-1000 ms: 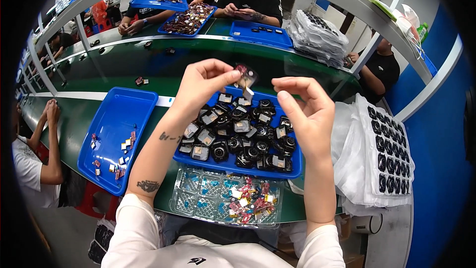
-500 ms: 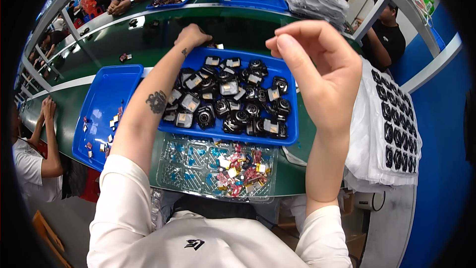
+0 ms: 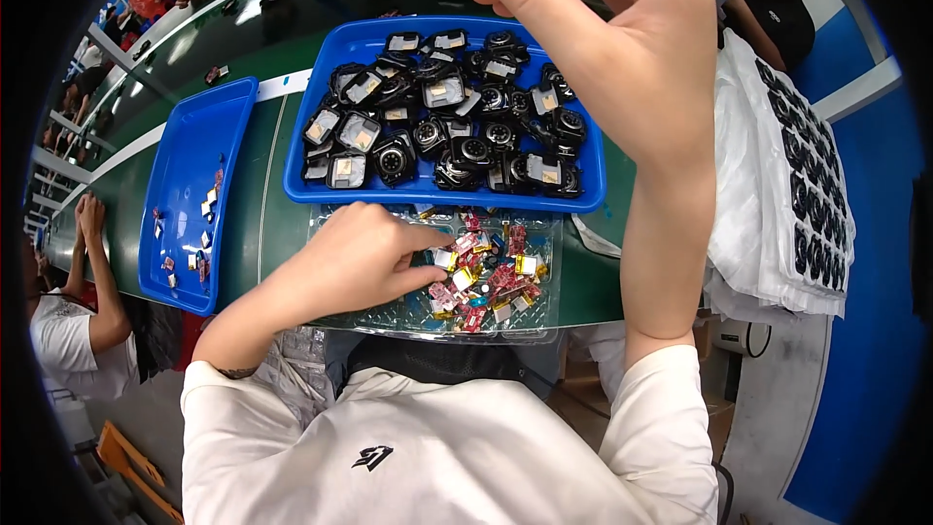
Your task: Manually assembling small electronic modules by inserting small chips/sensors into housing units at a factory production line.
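My left hand (image 3: 360, 258) reaches over the clear plastic tray (image 3: 408, 319). Its thumb and index finger are apart, on either side of a small white battery (image 3: 444, 260) at the edge of a pile of parts. That pile (image 3: 503, 277) mixes silvery cells with yellow tape and little red circuit boards. Raised at the upper right is my right hand (image 3: 622, 58), its fingers curled in and its thumb along them. The frame's top edge cuts it off, so I cannot make out anything held. Beyond the clear tray, a blue tray (image 3: 437, 200) holds many black smartwatch cases (image 3: 473, 150).
Another blue tray (image 3: 185, 297) with a few small parts lies to the left on the green worktable (image 3: 274, 160). Padded white sheets (image 3: 753, 253) carrying rows of black watch parts are stacked at the right. Metal frame bars (image 3: 860, 87) stand there. Other people sit around the table.
My left hand has come back from beyond the blue tray to the parts in the clear tray. My right hand appears higher in the picture, and the whole view has shifted.
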The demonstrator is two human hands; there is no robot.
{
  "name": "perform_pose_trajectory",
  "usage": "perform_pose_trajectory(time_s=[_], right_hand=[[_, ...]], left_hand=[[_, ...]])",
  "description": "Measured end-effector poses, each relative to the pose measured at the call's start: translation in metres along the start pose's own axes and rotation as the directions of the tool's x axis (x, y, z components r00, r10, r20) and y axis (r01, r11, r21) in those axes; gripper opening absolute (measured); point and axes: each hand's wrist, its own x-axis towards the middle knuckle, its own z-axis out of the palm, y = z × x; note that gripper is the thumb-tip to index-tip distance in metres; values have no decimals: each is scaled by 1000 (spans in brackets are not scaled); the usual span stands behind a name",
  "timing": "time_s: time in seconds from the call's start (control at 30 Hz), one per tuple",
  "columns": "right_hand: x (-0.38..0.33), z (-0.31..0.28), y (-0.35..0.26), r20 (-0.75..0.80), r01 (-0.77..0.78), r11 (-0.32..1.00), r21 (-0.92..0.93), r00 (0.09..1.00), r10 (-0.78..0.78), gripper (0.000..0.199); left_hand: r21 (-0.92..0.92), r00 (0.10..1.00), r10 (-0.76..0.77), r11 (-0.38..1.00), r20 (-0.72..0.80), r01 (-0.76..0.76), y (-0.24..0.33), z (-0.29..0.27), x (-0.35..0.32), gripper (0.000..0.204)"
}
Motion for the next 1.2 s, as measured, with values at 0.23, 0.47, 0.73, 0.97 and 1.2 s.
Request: perform_pose_trajectory(time_s=[0.23, 0.47, 0.73, 0.97, 1.2], right_hand=[[-4, 5, -20, 42, -182, 968, -172, 981, 192, 9], [-1, -2, -10, 265, -251, 957, -146, 922, 282, 17], [6, -3, -10, 142, -435, 843, 317, 901, 411, 18], [1, -1, -9, 147, -458, 878, 141, 886, 439, 12], [2, 6, -4, 283, -416, 906, -78, 862, 420, 10]], left_hand=[[-125, 985, 107, 984, -134, -124, -8, 6, -8, 15], [-523, 919, 25, 816, -393, -245, 2, -42, 11, 19], [-629, 668, -79, 434, -740, -645, 21, -80, 50, 22], [-524, 717, 45, 651, -696, -549, 4, -86, 48, 29], [-514, 769, 0, 744, -639, -427, -14, -99, 41, 13]])
